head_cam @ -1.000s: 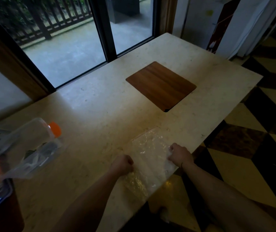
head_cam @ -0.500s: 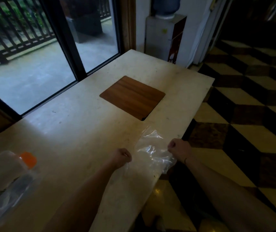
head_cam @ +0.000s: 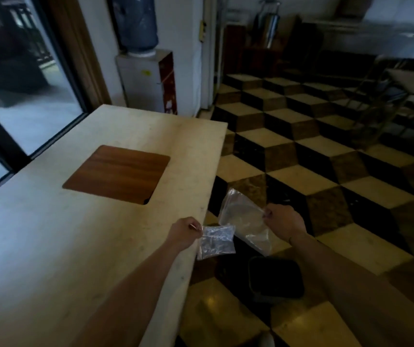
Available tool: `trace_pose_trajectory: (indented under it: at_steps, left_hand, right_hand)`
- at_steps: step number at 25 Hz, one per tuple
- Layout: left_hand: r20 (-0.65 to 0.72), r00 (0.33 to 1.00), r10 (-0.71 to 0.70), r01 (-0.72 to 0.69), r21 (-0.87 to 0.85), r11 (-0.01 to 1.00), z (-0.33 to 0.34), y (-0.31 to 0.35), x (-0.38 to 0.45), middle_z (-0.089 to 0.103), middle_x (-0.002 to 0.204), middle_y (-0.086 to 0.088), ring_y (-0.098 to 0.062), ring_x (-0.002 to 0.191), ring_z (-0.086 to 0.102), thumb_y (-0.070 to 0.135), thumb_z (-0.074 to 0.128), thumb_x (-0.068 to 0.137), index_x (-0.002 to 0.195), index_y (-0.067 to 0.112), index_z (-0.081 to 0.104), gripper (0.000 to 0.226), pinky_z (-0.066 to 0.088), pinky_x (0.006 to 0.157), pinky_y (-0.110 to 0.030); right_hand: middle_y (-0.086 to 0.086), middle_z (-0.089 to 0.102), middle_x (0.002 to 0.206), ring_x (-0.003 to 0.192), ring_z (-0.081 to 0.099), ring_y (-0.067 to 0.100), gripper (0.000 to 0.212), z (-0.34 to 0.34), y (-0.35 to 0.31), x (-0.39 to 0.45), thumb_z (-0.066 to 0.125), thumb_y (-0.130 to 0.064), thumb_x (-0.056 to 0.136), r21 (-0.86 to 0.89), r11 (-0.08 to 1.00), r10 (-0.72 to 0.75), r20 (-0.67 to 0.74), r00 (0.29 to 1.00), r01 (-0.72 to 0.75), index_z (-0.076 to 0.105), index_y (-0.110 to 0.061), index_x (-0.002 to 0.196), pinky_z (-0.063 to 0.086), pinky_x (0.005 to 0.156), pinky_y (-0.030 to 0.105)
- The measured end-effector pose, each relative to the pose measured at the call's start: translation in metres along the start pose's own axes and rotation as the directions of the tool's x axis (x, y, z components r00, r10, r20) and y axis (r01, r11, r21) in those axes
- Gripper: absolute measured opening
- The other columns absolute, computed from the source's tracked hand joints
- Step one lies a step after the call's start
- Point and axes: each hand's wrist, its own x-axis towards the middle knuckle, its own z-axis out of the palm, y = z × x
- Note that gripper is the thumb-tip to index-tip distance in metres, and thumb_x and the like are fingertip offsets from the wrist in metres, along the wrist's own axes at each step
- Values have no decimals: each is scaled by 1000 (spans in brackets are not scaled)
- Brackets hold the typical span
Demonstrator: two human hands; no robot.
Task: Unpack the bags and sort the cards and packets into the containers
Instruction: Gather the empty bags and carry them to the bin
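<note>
My left hand point(head_cam: 184, 234) pinches a small crinkled clear plastic bag point(head_cam: 216, 242) that hangs just past the table's right edge. My right hand point(head_cam: 283, 220) grips a larger clear plastic bag point(head_cam: 243, 216) held out over the floor. Both bags look empty, though their contents are hard to tell in the dim light. A dark square bin point(head_cam: 275, 278) stands on the floor directly below the two bags. No cards or packets are in sight.
The pale stone table point(head_cam: 50, 234) has a wooden square inset point(head_cam: 117, 174). A water dispenser point(head_cam: 148, 78) stands behind the table's far end, beside the sliding glass door point(head_cam: 25, 96). Checkered floor tiles point(head_cam: 326, 171) spread to the right, with chairs and a table far right.
The view swung right, away from the containers on the left. Both hands lifted the plastic off the table and drew apart, now holding two separate bags past the table's edge above the bin.
</note>
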Motion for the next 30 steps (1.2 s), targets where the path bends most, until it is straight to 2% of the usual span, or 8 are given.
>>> trace_pose_trajectory:
  at_steps: [3, 6, 11, 17, 20, 23, 27, 30]
  left_hand:
    - [37, 997, 67, -69, 78, 995, 28, 41, 10, 63, 83, 6, -15, 84, 60, 21, 69, 80, 79, 24, 63, 6, 40, 70, -23]
    - [68, 992, 109, -117, 119, 986, 56, 83, 22, 61, 88, 4, -15, 90, 58, 21, 68, 81, 85, 23, 63, 7, 39, 75, -24]
    - [179, 980, 89, -114, 136, 984, 106, 141, 48, 60, 87, 5, -13, 85, 57, 21, 63, 86, 91, 20, 63, 5, 42, 73, -27]
    - [172, 984, 46, -81, 206, 975, 173, 192, 68, 63, 97, -7, -21, 92, 58, 18, 60, 89, 93, 17, 62, 5, 48, 81, -36]
    - [174, 985, 16, -56, 226, 972, 198, 201, 76, 64, 104, -10, -25, 95, 61, 18, 58, 90, 98, 14, 64, 10, 50, 85, -41]
    - [188, 980, -64, 12, 267, 964, 220, 198, 87, 66, 98, -5, -24, 89, 62, 21, 55, 90, 94, 23, 64, 10, 51, 86, -44]
    - [192, 973, -129, 55, 348, 936, 248, 180, 109, 63, 91, 4, -21, 91, 60, 25, 53, 90, 88, 31, 59, 9, 50, 89, -46]
    - [189, 970, -150, 68, 384, 921, 275, 156, 128, 62, 89, 6, -20, 91, 59, 25, 52, 89, 87, 32, 60, 10, 47, 93, -47]
  right_hand:
    - [4, 63, 90, 81, 61, 24, 15, -18, 42, -6, 46, -30, 94, -6, 998, 70, -38, 997, -70, 60, -23, 92, 54, 78, 41]
    - [3, 64, 90, 81, 61, 23, 20, -35, 92, -3, 43, -30, 96, -10, 995, 100, -52, 994, -101, 61, -20, 94, 55, 79, 41]
    - [3, 65, 92, 82, 62, 22, 21, -54, 174, 18, 43, -29, 96, -3, 993, 118, -56, 991, -119, 62, -21, 97, 55, 76, 38]
    - [4, 66, 102, 91, 62, 24, 21, -62, 262, 47, 44, -31, 96, 13, 991, 131, 8, 991, -132, 62, -23, 104, 53, 79, 37]
    - [5, 67, 100, 86, 62, 25, 24, -54, 294, 57, 43, -33, 97, 16, 991, 130, 54, 990, -131, 63, -22, 104, 55, 77, 42]
    - [8, 67, 97, 82, 62, 28, 25, -37, 315, 65, 42, -34, 98, 8, 993, 115, 113, 987, -117, 62, -19, 102, 55, 73, 40]
    - [7, 68, 97, 77, 60, 27, 25, -3, 330, 77, 43, -32, 98, 24, 994, 99, 180, 979, -105, 62, -23, 112, 43, 62, 33]
    - [2, 64, 84, 76, 62, 23, 25, 34, 336, 88, 41, -36, 100, -50, 993, 118, 230, 966, -110, 63, -23, 101, 39, 67, 31]
